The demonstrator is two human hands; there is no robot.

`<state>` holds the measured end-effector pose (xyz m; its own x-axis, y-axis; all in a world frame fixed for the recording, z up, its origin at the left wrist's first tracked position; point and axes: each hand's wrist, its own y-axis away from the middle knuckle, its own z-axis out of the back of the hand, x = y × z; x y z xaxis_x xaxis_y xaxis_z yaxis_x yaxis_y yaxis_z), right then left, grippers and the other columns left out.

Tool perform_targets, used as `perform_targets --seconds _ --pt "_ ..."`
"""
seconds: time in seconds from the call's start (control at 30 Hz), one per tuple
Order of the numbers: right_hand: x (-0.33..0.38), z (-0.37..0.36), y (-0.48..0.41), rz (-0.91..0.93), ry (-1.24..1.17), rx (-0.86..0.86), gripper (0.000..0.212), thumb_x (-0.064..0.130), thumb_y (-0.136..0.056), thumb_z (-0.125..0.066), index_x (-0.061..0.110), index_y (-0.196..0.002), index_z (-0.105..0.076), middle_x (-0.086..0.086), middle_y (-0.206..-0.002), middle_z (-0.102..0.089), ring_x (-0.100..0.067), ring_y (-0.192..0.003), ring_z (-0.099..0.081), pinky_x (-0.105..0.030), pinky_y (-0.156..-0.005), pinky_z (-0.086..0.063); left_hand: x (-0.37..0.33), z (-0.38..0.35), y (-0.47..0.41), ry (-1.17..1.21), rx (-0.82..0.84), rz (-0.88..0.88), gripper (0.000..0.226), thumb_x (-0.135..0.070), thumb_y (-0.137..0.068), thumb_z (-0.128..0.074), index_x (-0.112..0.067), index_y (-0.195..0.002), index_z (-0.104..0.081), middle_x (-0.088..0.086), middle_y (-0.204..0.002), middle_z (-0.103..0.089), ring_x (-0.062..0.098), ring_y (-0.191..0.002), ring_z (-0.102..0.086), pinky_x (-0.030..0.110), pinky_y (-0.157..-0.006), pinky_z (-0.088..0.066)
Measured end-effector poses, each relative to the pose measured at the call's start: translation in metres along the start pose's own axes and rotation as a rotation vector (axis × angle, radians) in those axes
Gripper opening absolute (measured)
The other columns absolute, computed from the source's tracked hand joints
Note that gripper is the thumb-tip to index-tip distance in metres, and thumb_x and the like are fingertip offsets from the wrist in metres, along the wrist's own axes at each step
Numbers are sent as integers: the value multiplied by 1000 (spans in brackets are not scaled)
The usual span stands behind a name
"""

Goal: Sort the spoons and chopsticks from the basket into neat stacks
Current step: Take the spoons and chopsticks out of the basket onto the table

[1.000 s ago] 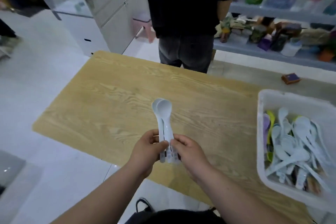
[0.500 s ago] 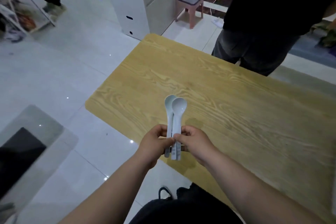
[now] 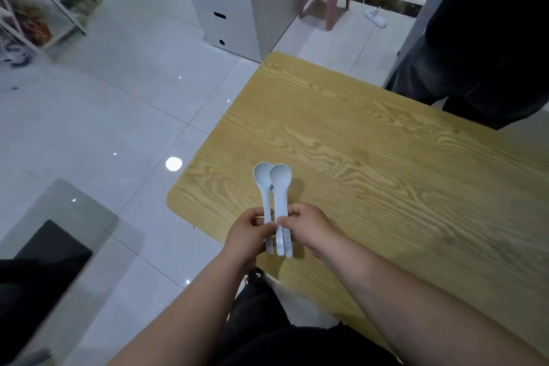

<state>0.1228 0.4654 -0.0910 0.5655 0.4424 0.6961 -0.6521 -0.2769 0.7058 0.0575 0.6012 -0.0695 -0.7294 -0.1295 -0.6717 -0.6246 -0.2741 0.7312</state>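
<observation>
The wooden bench (image 3: pixel 386 187) fills the right of your view, with another person's dark trousers (image 3: pixel 475 74) standing at its far edge. Your left hand (image 3: pixel 248 232) and right hand (image 3: pixel 309 227) meet above the bench's near left corner, both pinched around the handles of the pale spoons (image 3: pixel 276 196). The spoons lie side by side, touching, bowls pointing away from you.

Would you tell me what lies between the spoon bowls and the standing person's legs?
In the head view, only bare wooden table separates the spoons from the standing person's legs.
</observation>
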Motion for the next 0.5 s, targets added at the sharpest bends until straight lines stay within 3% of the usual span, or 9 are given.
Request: perform_targets --seconds 0.23,0.3,0.37,0.5 --pt "58 -68 -72 -80 25 -164 7 20 -92 -69 14 -95 -72 -1 -88 -75 -16 -80 -71 -30 -73 -56 -34 82 -94 -121 9 -26 20 -8 -85 -67 -15 -103 -65 15 -86 -73 19 -63 -69 32 -58 -53" --pt "71 -80 -88 -68 108 -206 11 22 -93 -67 12 -95 -71 -1 -87 -72 -15 -77 -65 -27 -65 -49 -41 98 -115 -191 -46 -41 21 -11 -84 -69 -16 -103 -64 9 -84 -72 17 -65 -68 29 -58 -52" --pt "79 -89 -101 -85 174 -243 12 23 -93 -66 12 -91 -69 -2 -87 -69 -19 -79 -63 -28 -66 -45 -46 110 -132 -347 -83 -82 24 -21 -82 -73 -19 -103 -61 0 -83 -68 17 -74 -67 29 -61 -50" --pt "81 -105 -117 -109 299 -275 15 26 -95 -64 15 -84 -63 -3 -87 -67 -23 -84 -64 -29 -71 -46 -51 120 -149 -632 0 -203 46 -28 -83 -74 -25 -118 -46 -7 -90 -64 10 -77 -62 26 -56 -42"
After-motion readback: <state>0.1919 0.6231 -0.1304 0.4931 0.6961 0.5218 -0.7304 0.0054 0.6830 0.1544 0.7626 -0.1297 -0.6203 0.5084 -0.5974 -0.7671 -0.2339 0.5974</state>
